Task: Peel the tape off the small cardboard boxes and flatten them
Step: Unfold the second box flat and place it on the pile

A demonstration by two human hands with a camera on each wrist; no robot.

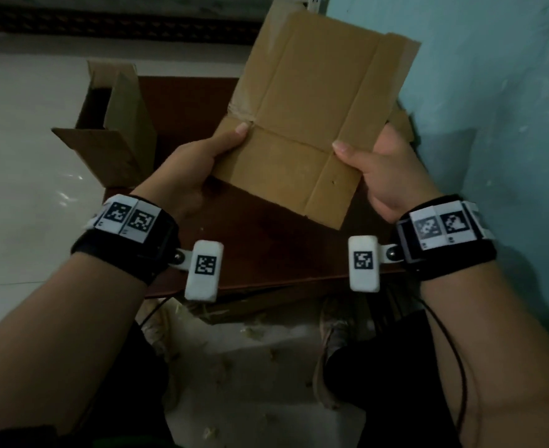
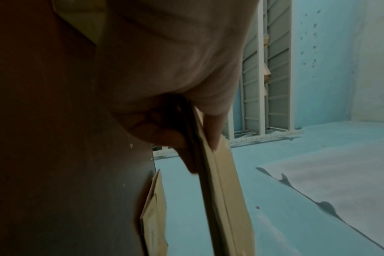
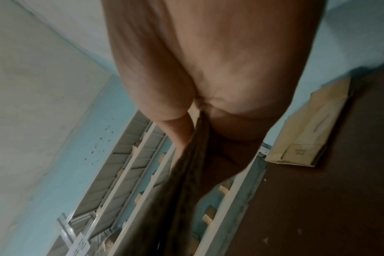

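A flattened brown cardboard box (image 1: 312,114) is held up over the dark brown table (image 1: 266,240), tilted away from me. My left hand (image 1: 202,163) grips its left edge, thumb on the front face and fingers behind. My right hand (image 1: 380,169) grips the right edge the same way. In the left wrist view the cardboard box (image 2: 226,199) shows edge-on between thumb and fingers. In the right wrist view the box's edge (image 3: 186,164) runs dark between thumb and palm. Another flattened box (image 3: 309,128) lies on the table by the wall.
An opened cardboard box (image 1: 114,130) stands at the table's left edge, flaps up. A blue-green wall (image 1: 509,124) runs along the right. White tiled floor (image 1: 24,140) lies to the left. A metal shelf rack (image 2: 270,78) stands against the wall. Scraps litter the floor by my feet.
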